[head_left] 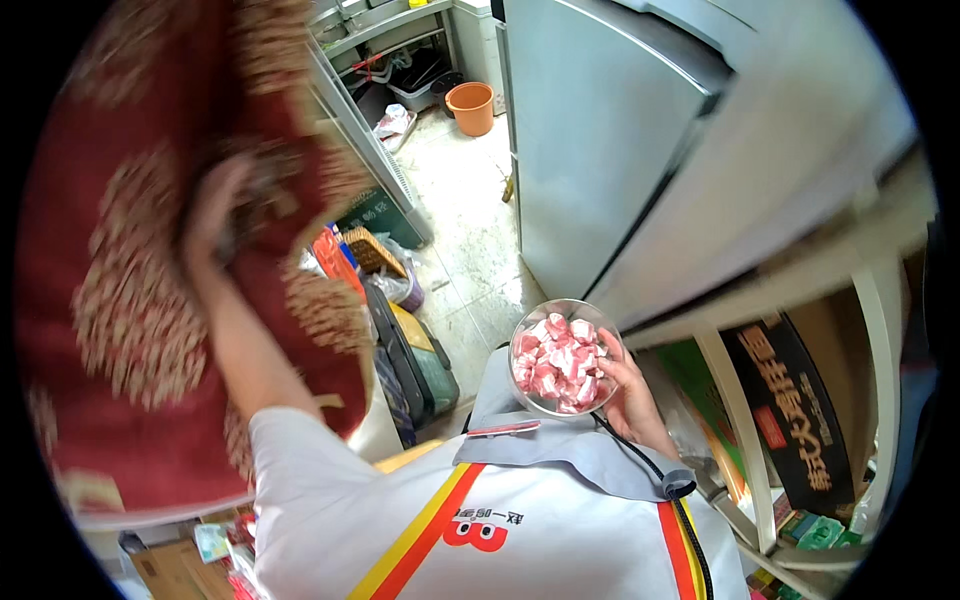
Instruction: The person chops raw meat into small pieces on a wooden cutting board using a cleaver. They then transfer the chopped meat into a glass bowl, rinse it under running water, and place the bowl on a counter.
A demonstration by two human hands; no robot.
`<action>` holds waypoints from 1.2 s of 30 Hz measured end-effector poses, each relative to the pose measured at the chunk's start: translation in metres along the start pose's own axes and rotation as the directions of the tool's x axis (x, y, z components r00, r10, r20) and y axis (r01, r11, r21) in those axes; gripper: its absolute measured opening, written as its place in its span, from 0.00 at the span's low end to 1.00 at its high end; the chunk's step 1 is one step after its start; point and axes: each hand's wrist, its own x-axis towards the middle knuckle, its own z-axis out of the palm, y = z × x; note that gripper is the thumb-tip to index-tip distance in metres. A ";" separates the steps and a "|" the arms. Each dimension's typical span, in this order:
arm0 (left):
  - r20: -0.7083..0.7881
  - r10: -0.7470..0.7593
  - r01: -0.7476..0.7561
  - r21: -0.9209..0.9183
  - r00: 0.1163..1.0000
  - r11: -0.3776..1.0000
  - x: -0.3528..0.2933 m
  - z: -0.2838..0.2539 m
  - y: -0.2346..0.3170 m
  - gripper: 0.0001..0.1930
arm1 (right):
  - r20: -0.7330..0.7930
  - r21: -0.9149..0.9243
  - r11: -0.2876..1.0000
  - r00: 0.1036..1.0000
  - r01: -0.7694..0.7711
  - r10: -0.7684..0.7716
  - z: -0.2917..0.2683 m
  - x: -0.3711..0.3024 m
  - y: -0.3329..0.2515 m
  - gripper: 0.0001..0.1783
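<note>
My right hand (630,390) grips the side of a clear round bowl (519,384) in front of my chest. Chunks of raw pink-and-white meat (558,362) fill the bowl. To the left, my left arm reaches up and forward against a dark red curtain (140,280) with a beige tree-like pattern. Motion blurs my left hand (218,205), which touches the cloth; its fingers are smeared and partly lost in the folds, so their grip does not show.
Ahead runs a tiled floor (465,240) with an orange bucket (472,108) at its far end. A grey fridge (610,130) stands on the right, beside a white shelf rack (725,430) holding boxes. Bags and a dark green case (425,365) line the left.
</note>
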 end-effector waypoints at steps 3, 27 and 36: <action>-0.461 0.404 -0.152 0.491 0.790 0.858 -0.018 -0.189 -0.035 0.19 | 0.030 0.029 1.000 1.000 0.004 -0.005 0.028 0.074 -0.010 0.35; -0.096 0.355 -0.311 0.310 0.930 0.899 0.503 0.132 -0.194 0.12 | -0.068 0.114 0.984 0.989 0.139 -0.132 0.417 0.841 -0.163 0.39; -0.474 -0.297 0.313 -0.048 0.829 0.949 0.577 0.142 -0.234 0.11 | 0.024 -0.084 0.995 0.999 0.049 -0.047 0.496 1.050 -0.234 0.40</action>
